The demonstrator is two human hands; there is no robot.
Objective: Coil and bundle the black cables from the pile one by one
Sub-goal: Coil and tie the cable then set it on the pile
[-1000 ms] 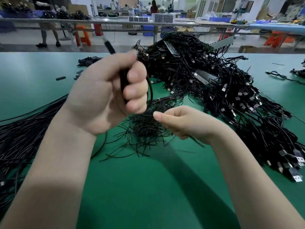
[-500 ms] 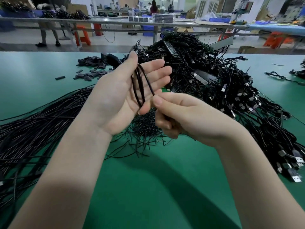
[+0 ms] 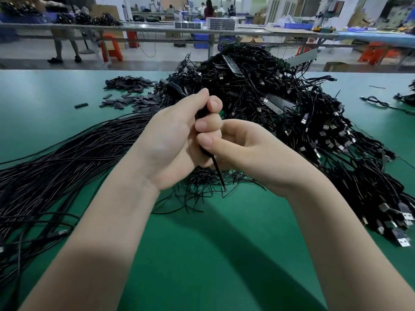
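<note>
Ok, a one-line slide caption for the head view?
Left hand grips a coiled black cable while right hand pinches its tail above the green table.

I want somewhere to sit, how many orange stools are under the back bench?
3: one orange stool at left near a standing person's legs, one at right, another partly hidden behind the cable pile. More may be hidden.

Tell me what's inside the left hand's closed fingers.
The left hand grips a folded black cable, seen between thumb and fingers. A thin black strand sticks out below, where the right hand meets it. The coil's remainder is covered.
</note>
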